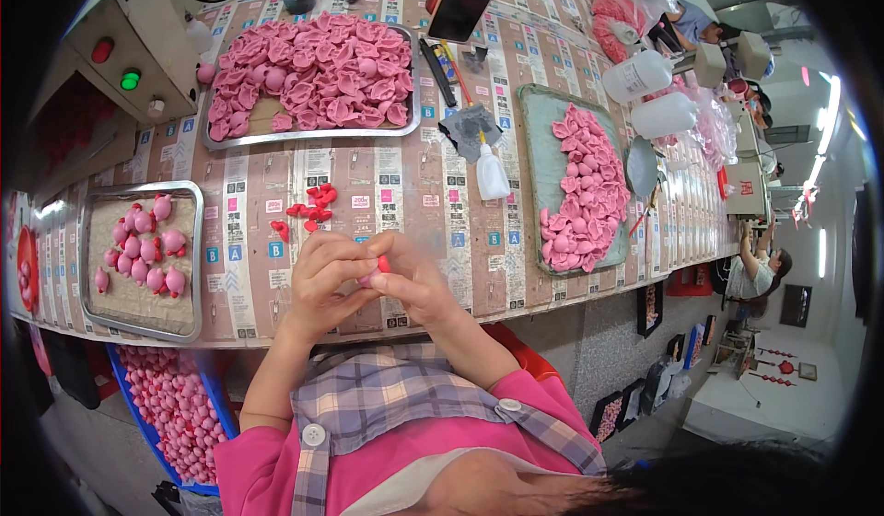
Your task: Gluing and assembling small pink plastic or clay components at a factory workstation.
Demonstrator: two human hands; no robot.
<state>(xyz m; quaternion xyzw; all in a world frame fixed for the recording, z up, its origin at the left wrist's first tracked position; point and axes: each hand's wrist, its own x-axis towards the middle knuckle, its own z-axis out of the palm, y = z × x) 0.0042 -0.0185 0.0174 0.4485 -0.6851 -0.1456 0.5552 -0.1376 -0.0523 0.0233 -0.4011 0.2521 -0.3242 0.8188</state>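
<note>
Pink piece w/ red tip (pixel 383 265) sits btwn the fingertips of both hands, over the bench (pixel 249 212) near its front edge: on my feed, left hand (pixel 322 278) and right hand (pixel 412 286) both pinch it, fingers partly hiding it. Small red parts (pixel 319 196) lie loose just beyond the left hand. Further back I've a steel tray (pixel 313 137) heaped w/ pink shells (pixel 318 69); to the L, a paper-lined tray (pixel 152 318) w/ pink balls (pixel 131 247) bearing red bits; to the R, a greenish tray (pixel 543 162) w/ more pink pieces (pixel 582 189). Btwn back & R trays: black cutter (pixel 437 72), dark cloth (pixel 470 129), white squeeze bottle (pixel 492 175), plus a dark-screened phone (pixel 466 2) behind. Far L, a machine housing (pixel 138 33) w/ red & green buttons; below bench level, a blue crate (pixel 219 392) full of pink-and-red balls (pixel 175 415).

Bench top's covered in tan printed sheeting. Off R I get grey floor (pixel 589 341), tube lights (pixel 822 129), and co-workers (pixel 750 277) well apart. Sheeting print repeats: blue & pink squares, lettering, arrows, small line drawings.
</note>
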